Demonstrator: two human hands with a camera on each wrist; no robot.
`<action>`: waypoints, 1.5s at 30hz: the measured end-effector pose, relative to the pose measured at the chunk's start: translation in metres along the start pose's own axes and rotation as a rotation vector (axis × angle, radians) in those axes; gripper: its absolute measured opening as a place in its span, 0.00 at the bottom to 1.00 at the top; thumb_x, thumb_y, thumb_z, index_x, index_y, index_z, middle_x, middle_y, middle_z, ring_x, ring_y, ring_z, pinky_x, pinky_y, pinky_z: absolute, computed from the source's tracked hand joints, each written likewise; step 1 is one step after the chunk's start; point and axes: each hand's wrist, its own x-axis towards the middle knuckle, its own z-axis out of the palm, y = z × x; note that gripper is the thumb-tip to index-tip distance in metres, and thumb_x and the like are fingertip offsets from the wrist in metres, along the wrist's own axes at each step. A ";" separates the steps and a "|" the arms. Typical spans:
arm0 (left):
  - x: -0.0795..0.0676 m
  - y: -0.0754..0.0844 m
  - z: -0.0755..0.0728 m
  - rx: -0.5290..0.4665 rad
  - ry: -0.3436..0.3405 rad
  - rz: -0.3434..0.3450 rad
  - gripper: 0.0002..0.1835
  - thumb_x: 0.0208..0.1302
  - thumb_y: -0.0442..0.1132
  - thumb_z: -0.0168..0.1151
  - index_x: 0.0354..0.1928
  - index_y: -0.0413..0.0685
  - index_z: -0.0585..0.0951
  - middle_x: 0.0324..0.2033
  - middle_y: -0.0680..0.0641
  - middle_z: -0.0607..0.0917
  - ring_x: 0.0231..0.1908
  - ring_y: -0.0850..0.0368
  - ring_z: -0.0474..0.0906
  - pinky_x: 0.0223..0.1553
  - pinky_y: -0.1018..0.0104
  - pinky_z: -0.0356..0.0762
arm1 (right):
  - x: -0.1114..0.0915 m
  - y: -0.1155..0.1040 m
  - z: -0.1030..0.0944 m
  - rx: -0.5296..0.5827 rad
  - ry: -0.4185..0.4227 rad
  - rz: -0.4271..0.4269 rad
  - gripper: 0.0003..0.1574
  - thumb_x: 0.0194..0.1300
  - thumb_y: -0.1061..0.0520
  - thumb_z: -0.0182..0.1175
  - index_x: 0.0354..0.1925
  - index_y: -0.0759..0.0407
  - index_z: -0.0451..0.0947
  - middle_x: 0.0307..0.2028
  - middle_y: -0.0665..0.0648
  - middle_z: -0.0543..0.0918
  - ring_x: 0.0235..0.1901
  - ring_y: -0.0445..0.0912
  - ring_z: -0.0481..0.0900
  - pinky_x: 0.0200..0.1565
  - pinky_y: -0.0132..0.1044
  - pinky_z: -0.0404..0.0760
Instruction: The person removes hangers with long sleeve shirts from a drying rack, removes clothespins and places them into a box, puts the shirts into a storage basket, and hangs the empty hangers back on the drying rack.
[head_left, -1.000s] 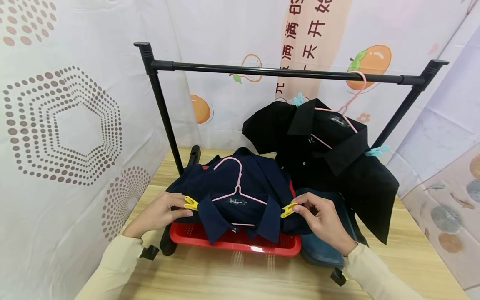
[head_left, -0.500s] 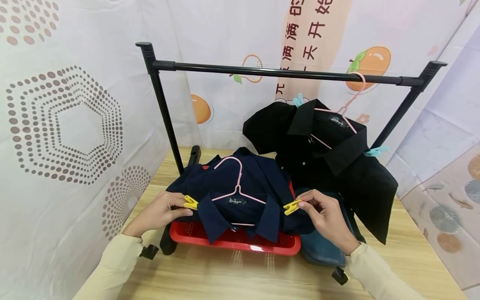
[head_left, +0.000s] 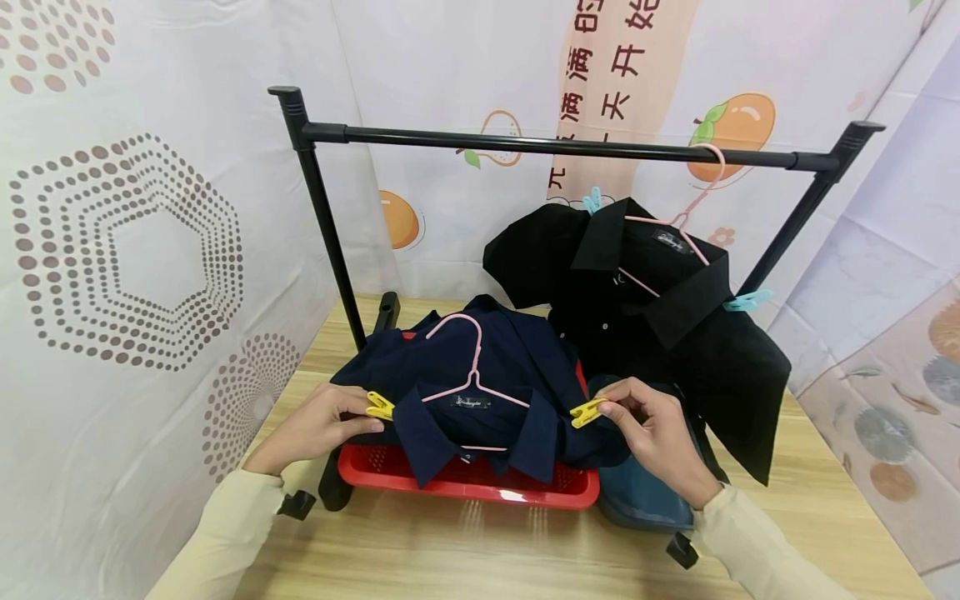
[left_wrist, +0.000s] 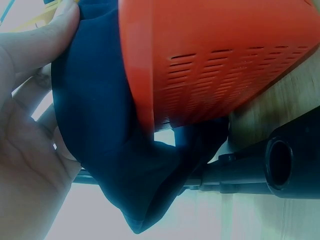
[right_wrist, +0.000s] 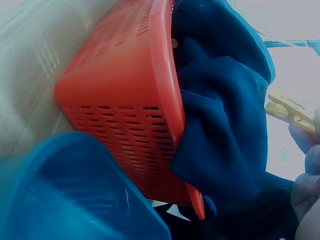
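A navy collared shirt (head_left: 427, 433) on a pink hanger (head_left: 476, 358) lies over a red perforated basket (head_left: 480, 492). At the shirt's left shoulder, beside the collar, my left hand (head_left: 327, 421) pinches a yellow clothespin (head_left: 379, 406). My right hand (head_left: 656, 429) pinches another yellow clothespin (head_left: 587, 412) between thumb and fingers, a little right of the collar's right side. In the right wrist view, that clothespin's (right_wrist: 287, 112) tip is right at the shirt's edge. The left wrist view has navy cloth (left_wrist: 95, 95) draped over the basket's rim, with the thumb above.
A black rack (head_left: 525, 143) spans the back. From its right end hangs a black shirt (head_left: 645, 325) on a pink hanger, with light blue clothespins (head_left: 747, 302) at the shoulders. A blue bin (head_left: 645, 496) stands right of the basket. Black rack feet (head_left: 681, 550) stick out in front.
My right hand has drawn its clothespin slightly right, away from the collar's edge. My left hand has stayed at its shoulder. The whole view has shifted a little.
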 end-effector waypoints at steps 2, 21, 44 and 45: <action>0.000 0.000 0.000 0.002 0.000 0.001 0.09 0.58 0.32 0.76 0.27 0.56 0.87 0.28 0.65 0.80 0.29 0.67 0.75 0.33 0.70 0.75 | 0.000 0.001 -0.001 -0.006 0.003 -0.003 0.20 0.61 0.75 0.68 0.42 0.52 0.83 0.40 0.51 0.87 0.23 0.41 0.77 0.25 0.27 0.72; -0.001 -0.001 0.000 -0.015 -0.004 -0.032 0.09 0.58 0.31 0.76 0.33 0.56 0.90 0.32 0.63 0.85 0.33 0.66 0.79 0.38 0.68 0.80 | -0.001 -0.019 -0.001 -0.024 0.005 0.119 0.18 0.61 0.74 0.69 0.48 0.62 0.82 0.22 0.47 0.73 0.19 0.40 0.67 0.21 0.34 0.64; -0.001 -0.002 0.000 -0.031 -0.016 -0.048 0.10 0.57 0.30 0.76 0.34 0.56 0.91 0.33 0.58 0.87 0.33 0.65 0.80 0.38 0.67 0.81 | -0.012 0.018 -0.005 -0.030 -0.003 0.149 0.22 0.64 0.66 0.71 0.54 0.51 0.82 0.27 0.47 0.80 0.21 0.41 0.70 0.22 0.32 0.67; -0.001 -0.002 0.001 -0.031 -0.016 -0.049 0.10 0.57 0.30 0.76 0.34 0.56 0.91 0.33 0.58 0.86 0.33 0.65 0.79 0.38 0.67 0.80 | -0.012 0.018 -0.006 -0.031 0.001 0.151 0.22 0.64 0.66 0.71 0.54 0.51 0.82 0.27 0.47 0.80 0.21 0.41 0.70 0.22 0.32 0.66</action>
